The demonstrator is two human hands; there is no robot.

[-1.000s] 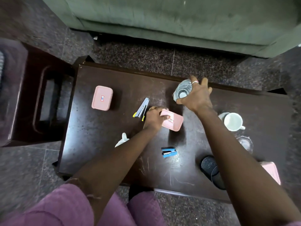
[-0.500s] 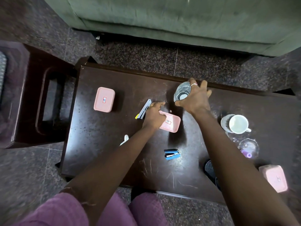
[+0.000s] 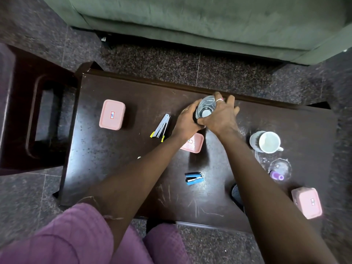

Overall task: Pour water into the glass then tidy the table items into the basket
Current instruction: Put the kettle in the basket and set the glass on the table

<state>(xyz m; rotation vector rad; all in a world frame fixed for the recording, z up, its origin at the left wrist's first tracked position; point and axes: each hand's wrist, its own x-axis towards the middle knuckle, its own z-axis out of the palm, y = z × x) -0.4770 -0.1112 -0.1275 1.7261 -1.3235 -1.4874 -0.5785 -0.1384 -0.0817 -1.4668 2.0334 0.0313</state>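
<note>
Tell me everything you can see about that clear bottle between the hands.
The clear plastic water bottle, seen from above, is roughly upright near the far edge of the dark wooden table. A white disc, likely its cap, shows at its centre. The left hand and right hand both curl round it, gripping its sides.

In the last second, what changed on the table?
The left hand came off the middle pink box and moved up to the water bottle, now gripping it alongside the right hand, which kept its hold. The box, silver stapler, blue stapler and mug stayed put.
</note>
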